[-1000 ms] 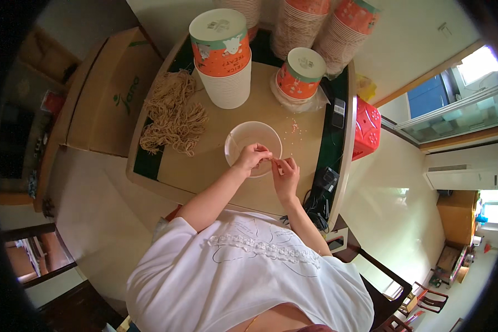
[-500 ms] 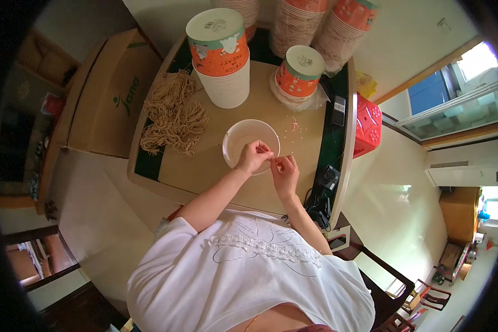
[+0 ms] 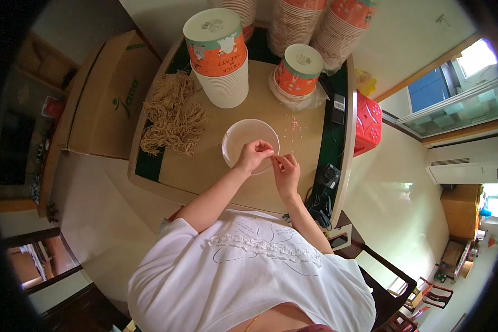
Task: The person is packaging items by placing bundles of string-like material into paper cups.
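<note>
A white paper bucket point(image 3: 233, 138) stands mouth up on the cardboard-covered table. Over its near right rim my left hand point(image 3: 254, 156) and my right hand point(image 3: 285, 170) meet, thumbs and fingertips pinched together. What lies between the fingertips is too small to make out. Small pink and pale beads point(image 3: 295, 126) are scattered on the cardboard right of the bucket. To the left lies a tangled heap of tan cords point(image 3: 174, 116). Behind the bucket rises a tall upside-down stack of white paper buckets point(image 3: 222, 83), topped by an orange and green printed one.
A shorter bucket stack point(image 3: 297, 74) in clear plastic stands at the back right, with more tall stacks behind. A dark device point(image 3: 338, 109) and a black charger with cables point(image 3: 329, 177) lie along the table's right edge. A red stool point(image 3: 367, 124) and a large carton point(image 3: 102, 97) flank the table.
My hands stay almost in place over the bucket's rim, the fingers shifting only slightly. The view has tilted a little; nothing on the table has moved.
</note>
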The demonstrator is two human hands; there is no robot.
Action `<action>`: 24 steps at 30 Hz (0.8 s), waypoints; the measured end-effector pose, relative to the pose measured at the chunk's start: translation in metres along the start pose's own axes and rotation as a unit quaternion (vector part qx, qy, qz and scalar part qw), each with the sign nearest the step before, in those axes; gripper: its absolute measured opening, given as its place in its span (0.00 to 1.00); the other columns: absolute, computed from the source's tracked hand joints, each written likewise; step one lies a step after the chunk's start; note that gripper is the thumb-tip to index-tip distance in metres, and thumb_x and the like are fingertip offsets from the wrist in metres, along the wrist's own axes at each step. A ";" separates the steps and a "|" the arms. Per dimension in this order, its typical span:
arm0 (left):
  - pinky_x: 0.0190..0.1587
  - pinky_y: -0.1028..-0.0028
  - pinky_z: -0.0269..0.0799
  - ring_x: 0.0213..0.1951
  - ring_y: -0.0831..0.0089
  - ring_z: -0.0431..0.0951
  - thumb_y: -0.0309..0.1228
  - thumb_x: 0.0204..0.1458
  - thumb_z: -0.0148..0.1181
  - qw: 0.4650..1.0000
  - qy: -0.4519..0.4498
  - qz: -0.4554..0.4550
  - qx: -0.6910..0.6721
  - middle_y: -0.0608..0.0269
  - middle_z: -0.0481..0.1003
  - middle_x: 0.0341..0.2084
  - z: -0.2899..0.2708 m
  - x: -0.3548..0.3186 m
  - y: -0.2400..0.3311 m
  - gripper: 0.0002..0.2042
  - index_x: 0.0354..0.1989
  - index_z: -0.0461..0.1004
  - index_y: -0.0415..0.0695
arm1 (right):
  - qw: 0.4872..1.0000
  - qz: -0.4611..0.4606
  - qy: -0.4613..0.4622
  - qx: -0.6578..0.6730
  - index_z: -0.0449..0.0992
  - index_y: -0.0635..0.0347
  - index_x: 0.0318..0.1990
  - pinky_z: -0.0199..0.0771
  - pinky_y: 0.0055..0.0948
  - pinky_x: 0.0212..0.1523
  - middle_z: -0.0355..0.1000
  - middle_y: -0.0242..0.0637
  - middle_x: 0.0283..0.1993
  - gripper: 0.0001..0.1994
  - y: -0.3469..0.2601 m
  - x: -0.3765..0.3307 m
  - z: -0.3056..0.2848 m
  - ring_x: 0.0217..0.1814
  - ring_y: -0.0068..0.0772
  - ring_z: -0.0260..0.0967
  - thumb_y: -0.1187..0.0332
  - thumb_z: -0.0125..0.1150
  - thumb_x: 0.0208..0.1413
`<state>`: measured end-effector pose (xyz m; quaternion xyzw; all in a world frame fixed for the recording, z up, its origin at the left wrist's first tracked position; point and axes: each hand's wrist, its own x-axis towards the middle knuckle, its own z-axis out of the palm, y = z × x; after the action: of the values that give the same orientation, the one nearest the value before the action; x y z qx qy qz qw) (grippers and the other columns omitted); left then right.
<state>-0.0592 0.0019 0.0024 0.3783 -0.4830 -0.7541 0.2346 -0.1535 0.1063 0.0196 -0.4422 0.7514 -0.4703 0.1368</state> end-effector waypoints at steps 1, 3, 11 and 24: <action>0.40 0.78 0.73 0.34 0.78 0.75 0.21 0.48 0.60 0.999 0.016 0.010 0.040 0.64 0.75 0.30 0.000 0.001 -0.002 0.03 0.32 0.73 0.39 | 1.000 -0.006 0.000 -0.018 0.80 0.54 0.31 0.59 0.31 0.33 0.69 0.33 0.26 0.03 0.000 0.000 0.000 0.26 0.31 0.65 0.69 0.64 0.47; 0.39 0.78 0.73 0.34 0.78 0.75 0.21 0.48 0.61 0.996 0.032 0.021 0.079 0.65 0.76 0.29 -0.001 0.004 -0.007 0.04 0.31 0.73 0.39 | 0.999 -0.019 0.001 -0.039 0.80 0.54 0.31 0.59 0.32 0.34 0.69 0.33 0.26 0.04 0.000 -0.001 0.000 0.27 0.32 0.65 0.68 0.64 0.48; 0.36 0.79 0.73 0.31 0.80 0.76 0.21 0.44 0.64 0.982 0.028 0.052 0.177 0.65 0.76 0.27 0.000 -0.001 0.002 0.08 0.32 0.73 0.39 | 0.991 -0.076 0.002 -0.111 0.79 0.53 0.32 0.57 0.33 0.36 0.69 0.32 0.27 0.04 0.005 0.002 -0.003 0.31 0.34 0.66 0.68 0.63 0.48; 0.37 0.80 0.72 0.32 0.80 0.76 0.18 0.44 0.60 0.985 -0.006 0.090 0.150 0.66 0.75 0.28 -0.011 -0.002 0.002 0.09 0.34 0.71 0.39 | 0.983 0.106 -0.078 0.129 0.78 0.63 0.35 0.63 0.18 0.28 0.69 0.29 0.24 0.05 0.019 0.008 0.006 0.27 0.16 0.63 0.74 0.62 0.50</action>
<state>-0.0489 -0.0034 0.0025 0.3595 -0.6237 -0.6517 0.2388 -0.1645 0.0995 0.0028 -0.3741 0.7141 -0.5099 0.3001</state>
